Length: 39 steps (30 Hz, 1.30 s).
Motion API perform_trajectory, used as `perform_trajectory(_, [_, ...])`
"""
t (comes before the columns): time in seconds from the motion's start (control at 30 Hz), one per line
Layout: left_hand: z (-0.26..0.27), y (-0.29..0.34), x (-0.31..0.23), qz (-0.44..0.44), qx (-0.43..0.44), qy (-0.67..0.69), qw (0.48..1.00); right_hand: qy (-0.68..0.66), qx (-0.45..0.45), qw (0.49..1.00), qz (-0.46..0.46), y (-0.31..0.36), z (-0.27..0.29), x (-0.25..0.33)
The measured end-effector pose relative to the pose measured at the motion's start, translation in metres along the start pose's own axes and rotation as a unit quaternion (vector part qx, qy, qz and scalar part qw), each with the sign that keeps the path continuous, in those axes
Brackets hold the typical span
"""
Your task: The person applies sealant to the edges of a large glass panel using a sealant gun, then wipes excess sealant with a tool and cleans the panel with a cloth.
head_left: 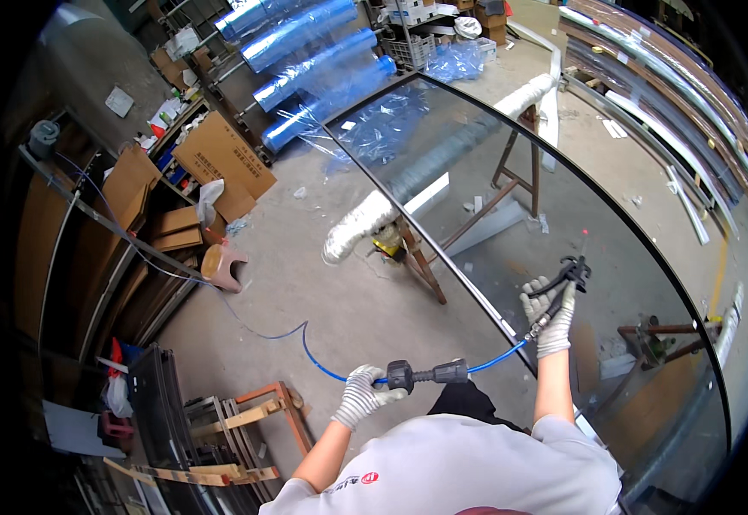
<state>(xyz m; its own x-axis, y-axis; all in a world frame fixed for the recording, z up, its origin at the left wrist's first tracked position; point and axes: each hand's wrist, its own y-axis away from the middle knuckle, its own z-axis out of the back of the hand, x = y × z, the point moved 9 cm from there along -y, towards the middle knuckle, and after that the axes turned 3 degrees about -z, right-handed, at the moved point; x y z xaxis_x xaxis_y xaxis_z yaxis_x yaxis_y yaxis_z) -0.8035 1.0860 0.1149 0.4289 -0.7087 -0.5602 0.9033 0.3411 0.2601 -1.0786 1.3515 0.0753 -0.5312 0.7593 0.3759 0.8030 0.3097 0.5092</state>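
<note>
My right hand, in a white knit glove, is closed around a black air blow gun over the glass. Its thin nozzle points away from me. From the gun's metal fitting a blue air hose runs left. My left hand, gloved too, is closed on that hose, beside a black ribbed sleeve that sits around it. Below the gun a large glass panel in a black frame lies on padded supports. The fingertips of my left hand are partly hidden.
The hose trails left past a small pinkish stool. Cardboard boxes and rolls of blue film stand at the back. A padded trestle holds up the panel. Wooden and metal frames lean at lower left; long profiles lie at right.
</note>
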Motion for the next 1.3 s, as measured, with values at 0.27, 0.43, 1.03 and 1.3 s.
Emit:
perform_trajectory(0.27, [0.034, -0.036, 0.05, 0.07, -0.112, 0.114, 0.985, 0.077, 0.091, 0.979, -0.163, -0.124, -0.117, -0.094])
perform_trajectory(0.43, [0.053, -0.054, 0.09, 0.11, -0.096, 0.112, 0.983, 0.084, 0.149, 0.962, -0.212, -0.166, -0.138, -0.149])
perform_trajectory(1.03, [0.266, -0.138, 0.307, -0.139, -0.178, 0.15, 0.963, 0.262, -0.013, 0.956, -0.134, -0.158, -0.29, -0.367])
perform_trajectory(1.3, [0.327, -0.174, 0.423, 0.021, -0.123, 0.317, 0.94, 0.185, 0.052, 0.974, -0.119, -0.235, -0.327, -0.455])
